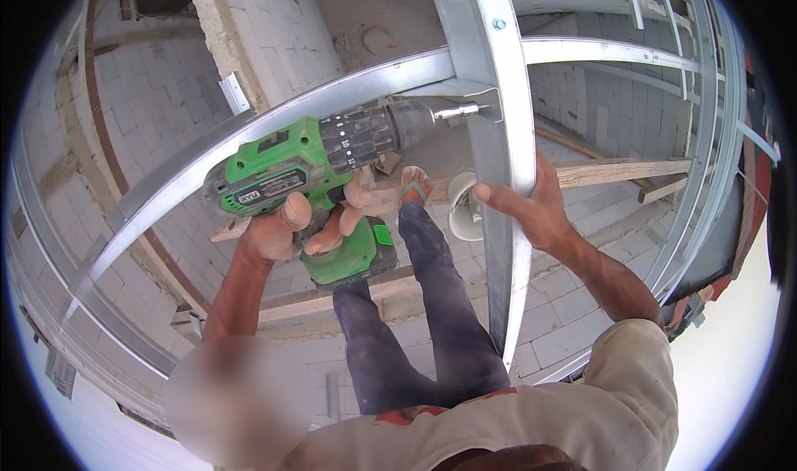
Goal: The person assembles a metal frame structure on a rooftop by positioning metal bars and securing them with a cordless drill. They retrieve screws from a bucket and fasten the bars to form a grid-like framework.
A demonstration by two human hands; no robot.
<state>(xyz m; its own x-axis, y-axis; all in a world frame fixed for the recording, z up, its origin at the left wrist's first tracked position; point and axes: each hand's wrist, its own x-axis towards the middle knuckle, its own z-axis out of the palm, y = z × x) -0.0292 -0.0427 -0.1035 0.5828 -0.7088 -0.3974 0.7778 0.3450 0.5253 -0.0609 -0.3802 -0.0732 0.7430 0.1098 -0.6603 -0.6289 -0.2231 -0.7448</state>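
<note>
My left hand (pixel 278 228) is wrapped round the grip of a green and black cordless drill (pixel 278 155), held sideways with fingers by the trigger. A silver bit holder (pixel 457 112) in its chuck points right, its tip at the side of an upright-running steel channel (pixel 516 80). Whether the tip touches the metal or carries a screw, I cannot tell. My right hand (pixel 540 209) grips that channel lower down, thumb on the near side and the other fingers partly hidden behind. A second, curved-looking steel channel (pixel 349 85) meets it near the bit. One bluish screw head (pixel 499 24) sits higher up.
My sandalled foot (pixel 413 187) rests by a wooden plank (pixel 618 172) below the frame. Beside the channel is a pale round cone-shaped thing (pixel 465 209). Block walls (pixel 278 35) and a lower floor (pixel 378 14) lie beyond; more steel channels (pixel 704 130) run at the right.
</note>
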